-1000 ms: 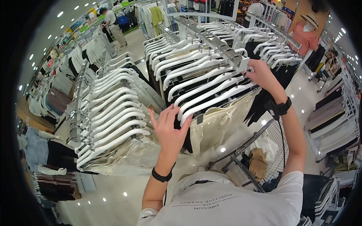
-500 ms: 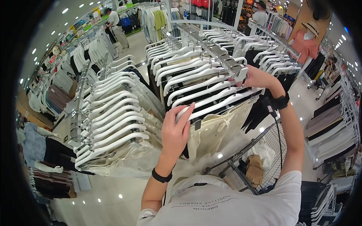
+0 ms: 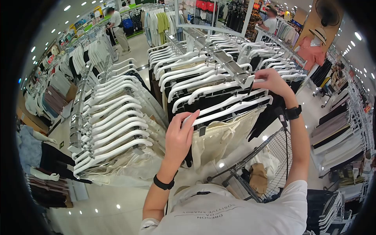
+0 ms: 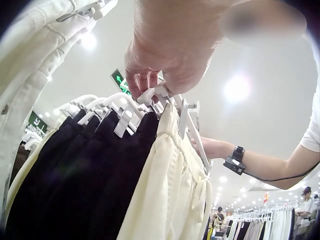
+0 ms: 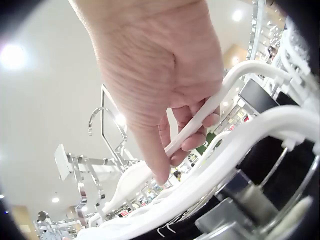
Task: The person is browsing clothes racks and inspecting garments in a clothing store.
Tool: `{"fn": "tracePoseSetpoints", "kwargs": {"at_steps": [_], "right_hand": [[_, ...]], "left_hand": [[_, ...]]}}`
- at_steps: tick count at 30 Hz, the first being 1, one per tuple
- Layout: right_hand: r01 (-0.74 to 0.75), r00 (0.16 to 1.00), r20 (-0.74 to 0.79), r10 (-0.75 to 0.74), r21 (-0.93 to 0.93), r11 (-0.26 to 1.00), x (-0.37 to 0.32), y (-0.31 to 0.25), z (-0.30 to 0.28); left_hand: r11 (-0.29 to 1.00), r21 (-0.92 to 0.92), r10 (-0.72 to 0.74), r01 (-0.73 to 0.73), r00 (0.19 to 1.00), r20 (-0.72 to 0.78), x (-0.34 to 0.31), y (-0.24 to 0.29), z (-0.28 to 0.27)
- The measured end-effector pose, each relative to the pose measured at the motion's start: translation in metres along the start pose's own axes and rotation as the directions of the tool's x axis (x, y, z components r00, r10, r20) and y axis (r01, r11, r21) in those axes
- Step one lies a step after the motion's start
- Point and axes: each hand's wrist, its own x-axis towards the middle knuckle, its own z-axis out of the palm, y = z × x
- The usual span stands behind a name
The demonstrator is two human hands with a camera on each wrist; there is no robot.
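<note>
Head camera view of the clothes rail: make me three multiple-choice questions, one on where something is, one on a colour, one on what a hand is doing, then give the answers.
1. Where is the wire cart?
A. Left of the rail
B. Under the right arm
C. Hung on the rail

2. What colour is the garment on the front hanger that the left hand grips?
A. Cream
B. Red
C. Blue

3. What is the right hand doing?
A. Hanging idle
B. Lying flat on the cart
C. Gripping a white hanger

Answers:
1 B, the cart's mesh shows below that forearm.
2 A, pale cream cloth hangs under that hanger.
3 C, the right wrist view shows fingers curled round the hanger.
</note>
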Motion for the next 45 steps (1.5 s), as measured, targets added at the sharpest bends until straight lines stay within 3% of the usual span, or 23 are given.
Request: {"fn": "tracePoseSetpoints", "kwargs": {"at_steps": [2, 6, 9, 12, 16, 19, 24, 29, 31, 34, 39, 43, 45], "right_hand": [[-0.048, 0.998, -0.029, 0.047, -0.037, 0.998, -0.012, 0.003, -0.009], [-0.129, 0.989, -0.077, 0.126, -0.035, 0.991, -0.034, 0.014, -0.019], [-0.151, 0.984, -0.108, 0.145, -0.052, 0.987, -0.046, 0.013, -0.016], [-0.133, 0.982, -0.143, 0.123, -0.061, 0.989, -0.051, -0.001, -0.007], [-0.033, 0.977, -0.211, 0.008, -0.119, 0.992, -0.049, -0.003, 0.004], [-0.099, 0.975, -0.212, 0.068, -0.142, 0.985, -0.05, -0.006, 0.002], [-0.071, 0.972, -0.233, 0.034, -0.155, 0.985, -0.056, 0.042, -0.025], [-0.13, 0.952, -0.292, 0.086, -0.134, 0.982, -0.107, 0.061, -0.046], [-0.295, 0.905, -0.351, 0.24, -0.113, 0.949, -0.134, 0.063, -0.053], [-0.4, 0.84, -0.433, 0.327, -0.087, 0.912, -0.178, 0.083, -0.064], [-0.426, 0.74, -0.57, 0.357, 0.014, 0.905, -0.255, 0.117, -0.077], [-0.477, 0.565, -0.787, 0.247, -0.067, 0.876, -0.313, 0.125, -0.09], [-0.543, 0.473, -0.877, 0.089, -0.21, 0.813, -0.337, 0.121, -0.1]], "left_hand": [[0.992, -0.114, -0.051, 0.054, 0.998, 0.024, -0.001, -0.002, 0.001], [0.993, -0.101, -0.058, 0.065, 0.996, 0.064, 0.007, 0.0, -0.005], [1.0, 0.028, -0.015, 0.012, 0.992, 0.125, 0.021, 0.01, -0.012], [0.969, 0.195, 0.127, -0.153, 0.982, 0.139, 0.036, 0.027, -0.001], [0.942, 0.279, 0.131, -0.188, 0.969, 0.211, 0.051, 0.043, 0.027], [0.924, 0.349, 0.079, -0.154, 0.972, 0.222, 0.056, 0.036, 0.05], [0.935, 0.298, 0.136, -0.192, 0.971, 0.199, 0.048, 0.039, 0.043], [0.94, 0.291, 0.135, -0.178, 0.978, 0.161, 0.047, 0.039, 0.043], [0.94, 0.291, 0.139, -0.178, 0.979, 0.151, 0.047, 0.039, 0.043], [0.944, 0.282, 0.137, -0.174, 0.979, 0.149, 0.047, 0.038, 0.044], [0.949, 0.282, 0.087, -0.142, 0.976, 0.197, 0.047, 0.035, 0.047], [0.946, 0.299, 0.077, -0.127, 0.982, 0.172, 0.047, 0.025, 0.054], [0.945, 0.304, 0.076, -0.123, 0.984, 0.159, 0.047, 0.023, 0.056]]}}
